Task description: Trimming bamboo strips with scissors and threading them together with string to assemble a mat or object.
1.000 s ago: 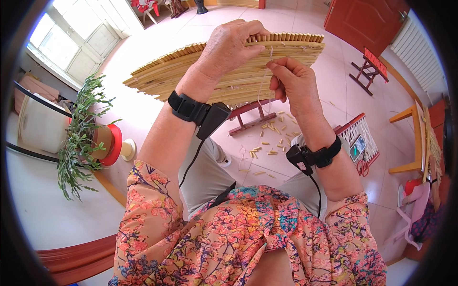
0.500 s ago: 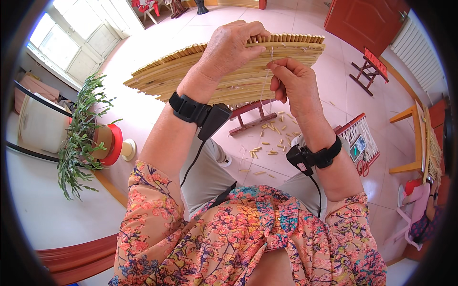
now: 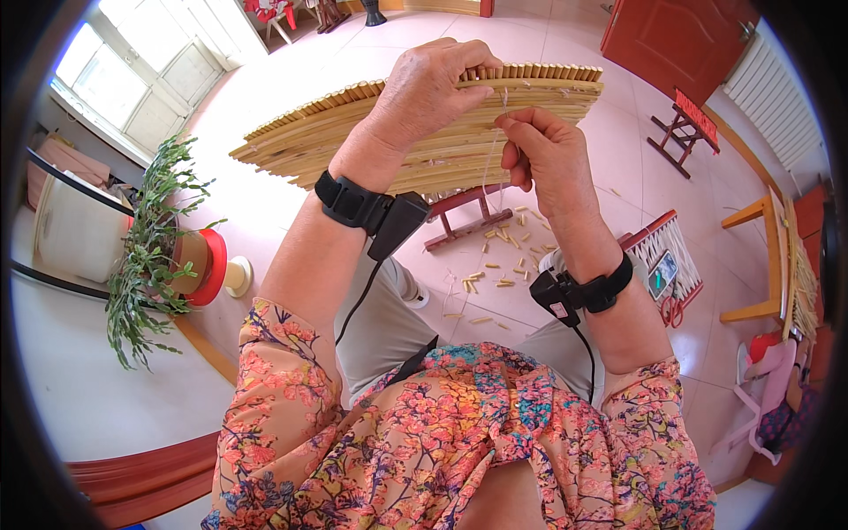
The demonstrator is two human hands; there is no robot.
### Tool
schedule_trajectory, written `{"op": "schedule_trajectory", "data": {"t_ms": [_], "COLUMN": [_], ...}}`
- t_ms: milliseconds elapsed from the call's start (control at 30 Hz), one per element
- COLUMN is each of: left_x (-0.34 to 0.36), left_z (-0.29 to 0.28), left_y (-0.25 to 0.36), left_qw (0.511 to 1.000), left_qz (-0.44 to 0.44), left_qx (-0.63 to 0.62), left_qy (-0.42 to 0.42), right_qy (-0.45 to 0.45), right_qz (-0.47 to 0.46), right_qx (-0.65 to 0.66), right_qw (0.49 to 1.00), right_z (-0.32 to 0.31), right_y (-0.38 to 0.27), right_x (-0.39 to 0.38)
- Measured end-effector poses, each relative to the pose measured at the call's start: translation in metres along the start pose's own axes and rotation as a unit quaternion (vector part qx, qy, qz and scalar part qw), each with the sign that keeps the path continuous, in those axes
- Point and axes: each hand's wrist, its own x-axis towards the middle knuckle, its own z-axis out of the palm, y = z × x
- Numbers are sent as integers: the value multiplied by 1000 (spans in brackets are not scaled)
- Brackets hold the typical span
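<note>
My left hand [image 3: 428,88] is curled over the upper edge of a raised mat of pale tan stalks or slats [image 3: 309,146], gripping it near the middle. My right hand [image 3: 548,159], just right of and below it, has thumb and forefinger pinched on a thin white string [image 3: 488,172] hanging down the mat’s face, with the other fingers curled. Under the mat stands a dark red wooden frame [image 3: 459,234]. Short cut stalk pieces [image 3: 505,283] lie scattered on the pink tiles below.
At right are a folded webbed stool [image 3: 689,283] carrying a phone [image 3: 661,272] and scissors [image 3: 673,311], a red stool [image 3: 693,124] and a wooden chair [image 3: 751,212]. A leafy potted plant [image 3: 150,256] stands at left. A red door [image 3: 654,44] is behind.
Both hands keep their grips. The mat and both hands have shifted very slightly to the right; little else differs.
</note>
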Motion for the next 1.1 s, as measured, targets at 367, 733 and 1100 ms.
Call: {"op": "schedule_trajectory", "data": {"t_ms": [367, 733, 1100], "left_x": [-4, -8, -12], "left_z": [-1, -1, -1], "left_y": [11, 15, 16], "left_qw": [1000, 1000, 1000], "left_qz": [11, -10, -2], "left_qx": [11, 23, 14], "left_qy": [13, -13, 5], "right_qy": [-4, 4, -4], "right_qz": [55, 70, 59], "right_qx": [65, 106, 70], "right_qw": [996, 992, 996], "right_z": [0, 1, 2], "right_y": [-11, -7, 3], "right_x": [-9, -11, -14]}}
